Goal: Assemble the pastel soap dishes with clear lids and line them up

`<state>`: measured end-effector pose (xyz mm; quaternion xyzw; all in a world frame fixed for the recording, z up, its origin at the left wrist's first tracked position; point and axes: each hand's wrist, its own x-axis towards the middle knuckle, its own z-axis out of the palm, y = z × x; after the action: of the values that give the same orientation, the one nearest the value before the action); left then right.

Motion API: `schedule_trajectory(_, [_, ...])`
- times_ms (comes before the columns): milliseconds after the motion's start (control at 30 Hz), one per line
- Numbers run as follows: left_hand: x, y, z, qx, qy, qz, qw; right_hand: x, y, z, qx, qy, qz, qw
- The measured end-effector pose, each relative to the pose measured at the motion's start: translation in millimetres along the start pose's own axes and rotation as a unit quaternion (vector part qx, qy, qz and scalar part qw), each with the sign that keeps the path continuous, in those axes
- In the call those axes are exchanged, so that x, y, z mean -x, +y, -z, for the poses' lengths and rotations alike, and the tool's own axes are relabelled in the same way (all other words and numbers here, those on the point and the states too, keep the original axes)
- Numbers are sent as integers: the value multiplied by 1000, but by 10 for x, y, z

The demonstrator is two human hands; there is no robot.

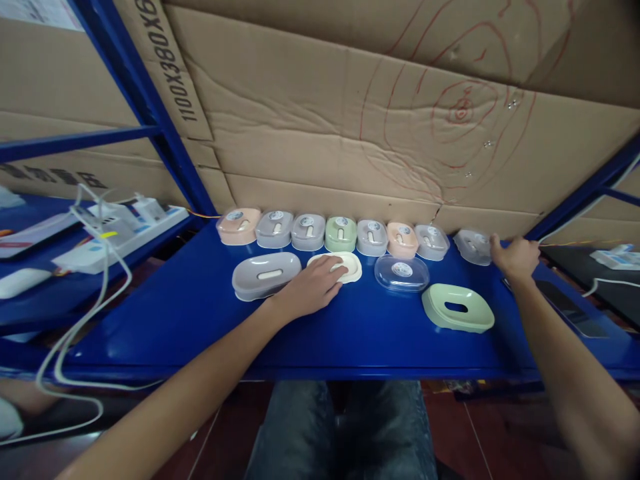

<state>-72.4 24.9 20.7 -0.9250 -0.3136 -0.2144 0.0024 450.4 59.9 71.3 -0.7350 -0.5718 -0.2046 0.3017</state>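
My left hand (320,283) lies over a flat white oval piece (355,268), its fingers bent on top and thumb at the near edge. Left of it rests a grey oval soap dish (245,280) with a white insert in its slot. Over at the right, my right hand (517,258) has its thumb and fingers on the end of a grey soap box (471,245) with a clear cover. Between the hands lies a clear oval lid (402,280) with a round label. A green soap dish (467,317) with an open slot stands nearer me.
Several covered soap boxes (341,235) in pink, grey and green line the back against a cardboard wall (310,133). Power strips (120,240) and white cables (75,333) are on the left. A dark flat device (570,310) lies by my right forearm. Blue frame posts flank the table (320,347).
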Motion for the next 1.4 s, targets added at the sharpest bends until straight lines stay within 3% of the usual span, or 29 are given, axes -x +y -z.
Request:
schedule_trajectory(67, [-2, 5, 4, 5, 1, -3, 1000, 79, -155, 101, 6, 5, -2, 1000])
schedule_trajectory(133, [-3, 14, 13, 17, 5, -10, 1000, 208, -396, 231, -30, -50, 58, 997])
schedule_trajectory(200, [-1, 24, 16, 25, 16, -14, 999, 393, -709, 371, -130, -175, 189, 958])
schedule_trajectory(267, [6, 28, 4, 22, 31, -5, 999, 609, -1041, 495, -162, -228, 294, 914])
schedule_trajectory(400, [27, 21, -44, 0, 23, 28, 999, 941, -1454, 625, -118, -286, 358, 881])
schedule_trajectory(500, [33, 24, -47, -13, -2, 29, 999, 1009, -1364, 663, -62, -317, 339, 884])
schedule_trajectory(633, [35, 39, -26, -18, -2, 29, 999, 979, -924, 725, 15, -395, 261, 881])
schedule_trajectory(733, [40, 45, -30, -24, -4, 55, 998, 963, -670, 761, 10, -442, 238, 865])
schedule_trajectory(833, [33, 61, -30, -24, -24, 71, 997, 966, -624, 819, -32, -438, 252, 862])
schedule_trajectory(933, [9, 93, 0, -23, -28, 80, 996, 982, -765, 950, -61, -390, 276, 877])
schedule_trajectory(1133, [-53, 153, 154, 53, 61, 107, 991, 1049, -1336, 1193, -129, -270, 315, 900])
schedule_trajectory(1233, [-77, 185, 245, 148, 90, 110, 979, 1053, -1713, 1101, -211, -222, 319, 897])
schedule_trajectory(1400, [-84, 238, 295, 285, 114, 112, 945, 1077, -2308, 667, -319, -232, 346, 851])
